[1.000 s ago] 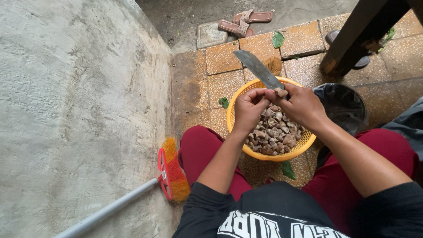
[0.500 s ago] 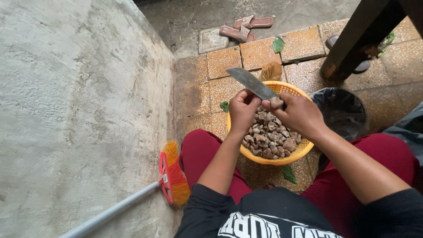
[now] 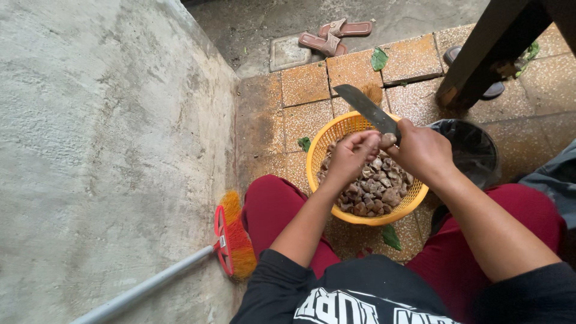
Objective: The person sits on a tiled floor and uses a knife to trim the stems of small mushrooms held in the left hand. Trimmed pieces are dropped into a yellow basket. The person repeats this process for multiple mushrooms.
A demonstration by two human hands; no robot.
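Your left hand (image 3: 351, 153) pinches a small rough brown piece (image 3: 387, 140). Your right hand (image 3: 423, 150) grips a flat dark knife (image 3: 366, 107) over the woven yellow plastic basket (image 3: 327, 139).

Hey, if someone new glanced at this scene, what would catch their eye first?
Most likely the yellow basket of small brown pieces on the tiled floor between the person's knees. Just above it, the right hand grips a big dark knife while the left hand pinches one piece against the blade. At lower left, a red and orange broom lies beside the concrete wall.
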